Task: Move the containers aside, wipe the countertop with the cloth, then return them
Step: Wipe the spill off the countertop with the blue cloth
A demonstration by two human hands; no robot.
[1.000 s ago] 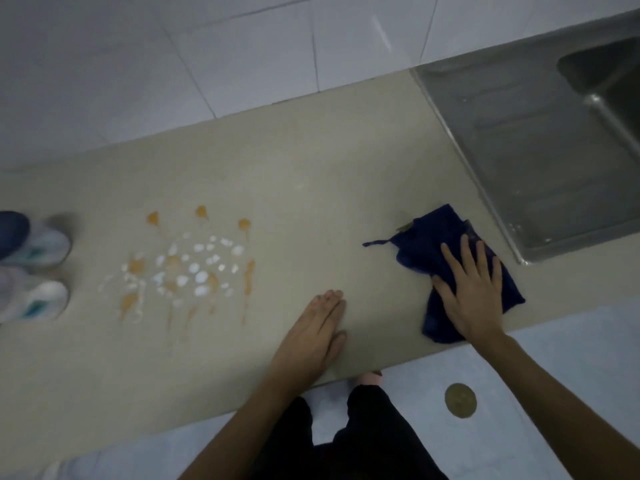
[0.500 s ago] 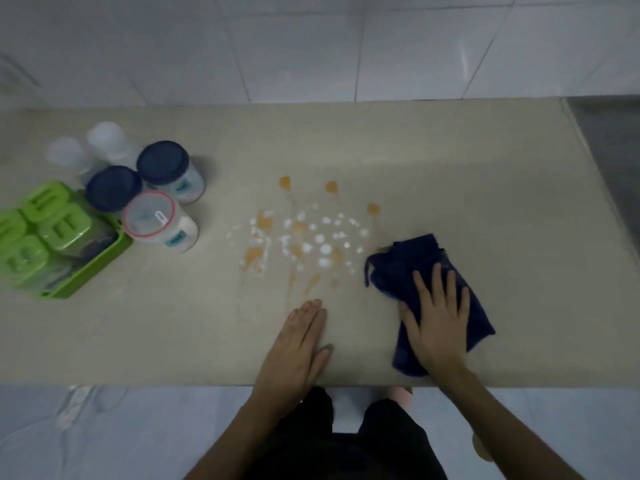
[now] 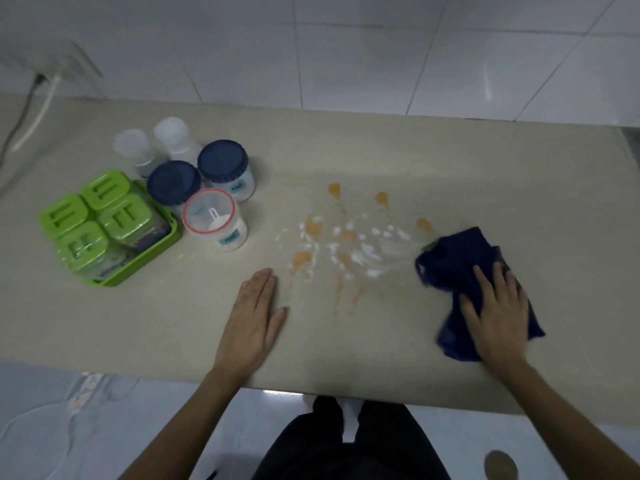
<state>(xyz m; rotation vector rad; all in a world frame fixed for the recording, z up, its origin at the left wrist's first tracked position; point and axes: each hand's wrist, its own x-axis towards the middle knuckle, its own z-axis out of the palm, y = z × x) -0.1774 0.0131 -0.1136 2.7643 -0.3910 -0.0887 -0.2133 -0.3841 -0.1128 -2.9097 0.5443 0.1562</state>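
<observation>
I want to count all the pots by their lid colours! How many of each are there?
Green square lids, in the green tray: 4
Dark blue round lids: 2
Frosted white caps: 2
Clear lid with a red rim: 1
Total: 9 containers

— What do we have on the countertop (image 3: 346,150)?

— At our left, a green tray (image 3: 152,259) with four green-lidded boxes (image 3: 93,220). Just beside it, five round jars: two clear-capped (image 3: 154,147), two with dark blue lids (image 3: 199,171), and one with a red-rimmed clear lid (image 3: 214,218), all upright.

— And the cloth (image 3: 460,271)?

— Dark blue, crumpled, flat on the beige top at our right, its left edge touching the spill (image 3: 346,244) of white and orange spots.
</observation>
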